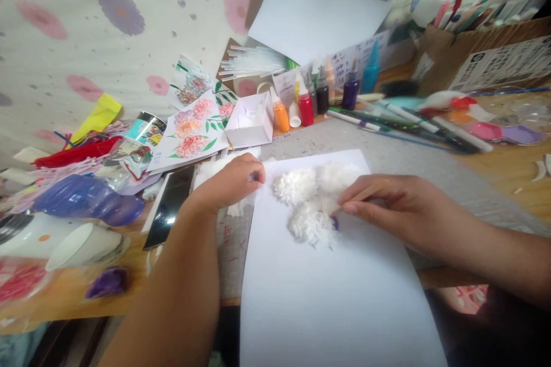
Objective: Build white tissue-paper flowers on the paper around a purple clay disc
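Observation:
White paper (327,292) lies in front of me, with fluffy white clusters (313,222) on its upper part. A small purple patch shows at the right side of the lowest cluster. My right hand (387,206) is closed over the right clusters, thumb and fingers pinching something pale that I cannot make out. My left hand (236,180) rests at the paper's upper left edge, its fingers curled with thumb and forefinger nearly together; what they hold, if anything, is too small to tell.
Paint bottles (305,106), a white box (249,120) and flower pictures (189,132) stand behind the paper. Brushes (408,120) lie at the right back. A phone (172,203), a paper cup (84,246) and a purple piece (107,282) are on the left.

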`<action>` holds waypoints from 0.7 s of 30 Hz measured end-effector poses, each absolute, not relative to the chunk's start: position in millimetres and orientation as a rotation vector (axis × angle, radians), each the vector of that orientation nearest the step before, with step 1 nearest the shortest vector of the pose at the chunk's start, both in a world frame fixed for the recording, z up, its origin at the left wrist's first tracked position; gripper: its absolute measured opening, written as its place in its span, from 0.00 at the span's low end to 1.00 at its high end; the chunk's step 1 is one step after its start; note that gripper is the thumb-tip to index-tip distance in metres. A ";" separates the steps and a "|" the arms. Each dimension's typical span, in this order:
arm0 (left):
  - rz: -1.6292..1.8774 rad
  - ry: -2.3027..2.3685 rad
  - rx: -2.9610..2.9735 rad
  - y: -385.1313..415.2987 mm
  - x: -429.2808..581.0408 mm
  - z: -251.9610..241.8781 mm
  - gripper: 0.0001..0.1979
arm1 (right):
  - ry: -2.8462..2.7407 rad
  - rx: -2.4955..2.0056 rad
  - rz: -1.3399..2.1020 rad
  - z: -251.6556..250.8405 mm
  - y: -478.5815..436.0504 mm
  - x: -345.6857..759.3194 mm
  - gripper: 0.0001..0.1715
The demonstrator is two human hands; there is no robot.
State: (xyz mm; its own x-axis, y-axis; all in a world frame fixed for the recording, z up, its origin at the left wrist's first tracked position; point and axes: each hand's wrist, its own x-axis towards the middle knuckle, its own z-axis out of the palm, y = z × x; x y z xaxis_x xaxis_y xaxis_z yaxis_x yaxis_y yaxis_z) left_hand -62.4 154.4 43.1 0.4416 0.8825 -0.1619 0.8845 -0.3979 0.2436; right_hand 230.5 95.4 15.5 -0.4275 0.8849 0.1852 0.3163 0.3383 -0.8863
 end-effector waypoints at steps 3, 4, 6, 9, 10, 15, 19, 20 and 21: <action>0.048 1.538 2.411 154.5 -62.6 45.7 0.04 | -1.916 -1.056 1.073 16.6 95.0 230.5 0.11; 0.070 1.552 2.401 153.6 -62.3 47.0 0.04 | -1.912 -1.058 1.077 16.8 94.6 230.7 0.11; 0.114 1.583 2.362 151.2 -61.3 49.5 0.04 | -1.903 -1.061 1.079 16.8 94.0 231.3 0.11; 0.210 1.610 2.298 147.5 -59.2 51.7 0.02 | -1.894 -1.068 1.075 16.8 93.4 232.2 0.11; 0.248 1.611 2.280 146.5 -58.5 51.9 0.02 | -1.895 -1.070 1.077 17.0 93.3 232.3 0.11; 0.357 1.585 2.164 144.8 -55.3 51.7 0.13 | -1.905 -1.075 1.099 19.0 93.2 232.1 0.10; 0.389 1.630 2.095 145.2 -53.5 53.5 0.10 | -1.904 -1.063 1.100 19.7 92.9 232.8 0.10; 0.400 1.644 2.095 145.0 -53.1 54.7 0.08 | -1.903 -1.063 1.098 19.9 92.8 233.1 0.10; 0.416 1.653 2.096 144.6 -52.8 56.0 0.06 | -1.902 -1.063 1.099 20.2 92.7 233.4 0.10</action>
State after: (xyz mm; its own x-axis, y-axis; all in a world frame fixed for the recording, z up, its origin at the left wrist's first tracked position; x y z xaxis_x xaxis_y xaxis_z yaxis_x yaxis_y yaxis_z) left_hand -52.8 144.6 56.0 0.2416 0.9698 -0.0333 0.8388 -0.1914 0.5097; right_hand 233.4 92.7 20.2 -0.4294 0.8893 0.1571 0.3084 0.3079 -0.9001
